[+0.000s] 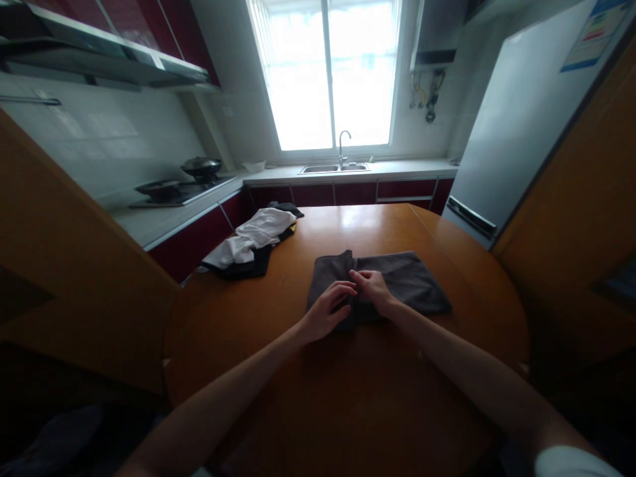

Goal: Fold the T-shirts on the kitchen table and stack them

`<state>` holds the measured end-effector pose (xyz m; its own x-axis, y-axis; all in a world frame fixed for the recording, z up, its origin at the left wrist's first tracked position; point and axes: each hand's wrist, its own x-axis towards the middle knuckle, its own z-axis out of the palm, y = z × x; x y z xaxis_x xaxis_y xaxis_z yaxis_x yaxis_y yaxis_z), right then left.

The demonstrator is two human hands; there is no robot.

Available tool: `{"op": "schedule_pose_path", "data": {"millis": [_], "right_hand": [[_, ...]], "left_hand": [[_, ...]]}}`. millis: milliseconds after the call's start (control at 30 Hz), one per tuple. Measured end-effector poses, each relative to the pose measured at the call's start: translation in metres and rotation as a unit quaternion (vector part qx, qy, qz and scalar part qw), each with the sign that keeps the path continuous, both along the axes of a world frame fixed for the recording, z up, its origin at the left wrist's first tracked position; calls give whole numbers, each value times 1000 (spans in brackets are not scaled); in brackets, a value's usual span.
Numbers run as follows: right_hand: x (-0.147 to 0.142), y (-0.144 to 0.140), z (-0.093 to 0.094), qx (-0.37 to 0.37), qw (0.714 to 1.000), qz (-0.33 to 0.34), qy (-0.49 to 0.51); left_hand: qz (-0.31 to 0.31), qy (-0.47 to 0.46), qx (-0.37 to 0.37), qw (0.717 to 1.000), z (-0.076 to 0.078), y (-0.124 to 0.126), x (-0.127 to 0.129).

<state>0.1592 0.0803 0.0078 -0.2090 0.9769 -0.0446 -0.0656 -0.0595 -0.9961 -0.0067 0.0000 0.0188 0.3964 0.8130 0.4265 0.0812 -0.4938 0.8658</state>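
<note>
A dark grey garment (pixel 405 275) lies folded on the wooden table, with a raised fold running down it left of its middle. Folding hides what kind of garment it is. My left hand (pixel 328 311) rests over the left part of the cloth by that fold, fingers loosely bent and thumb apart from them. Just to its right, my right hand (pixel 373 288) has its fingertips drawn together at the upper part of the fold, pinching the cloth there. The fingertips of both hands are close to each other.
A loose pile of clothes, with a white garment (pixel 258 228) over black ones (pixel 248 266), lies at the table's far left. The round-ended table (pixel 238 331) stands before a counter with a sink (pixel 335 169). A stove (pixel 186 192) is left, a fridge (pixel 527 112) right.
</note>
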Motion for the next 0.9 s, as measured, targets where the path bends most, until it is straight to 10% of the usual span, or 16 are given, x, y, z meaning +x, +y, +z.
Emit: {"op": "schedule_pose_path", "data": {"millis": [200, 433, 667, 900], "right_hand": [[1, 1, -5, 38, 996, -23, -71], [13, 17, 7, 91, 989, -72, -93], [73, 43, 41, 86, 993, -73, -46], [147, 66, 50, -19, 994, -67, -89]], "left_hand": [[-18, 158, 108, 981, 9, -10, 6], [11, 139, 197, 970, 17, -16, 4], [142, 91, 224, 960, 13, -6, -3], [92, 172, 190, 962, -6, 7, -1]]}}
